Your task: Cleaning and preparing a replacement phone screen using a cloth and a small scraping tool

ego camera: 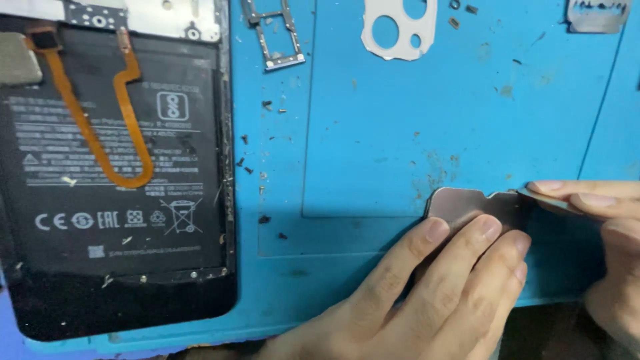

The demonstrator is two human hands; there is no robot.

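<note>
Pinkish-bronze metal plate (467, 207) lying flat on blue repair mat (373, 120), lower right of view, long axis running left to right. Left hand (427, 293) pressing down on plate's near edge with three fingertips (437, 230), fingers flat and extended, not curled around anything; pinning rather than gripping. Right hand (600, 220) entering from right edge, fingers closed in a pinch on thin flat pry blade (543, 199), tip meeting plate's right end. Plate thus sits directly under left fingers and just left of right-hand pinch; right hand nearer to plate's right end, left hand covering its near side. Opened phone (113, 167) at left, well apart from both hands, back cover off, black battery (133, 200) seated in frame with orange flex cable (93, 133) looped across it. Empty SIM tray (277, 40) near top centre, both slots vacant. White camera bezel (400, 30) beside it at top. Small dark screws (243, 163) and debris scattered on mat between phone and plate. Toothed metal piece (598, 15) at top right corner, partly cropped.
</note>
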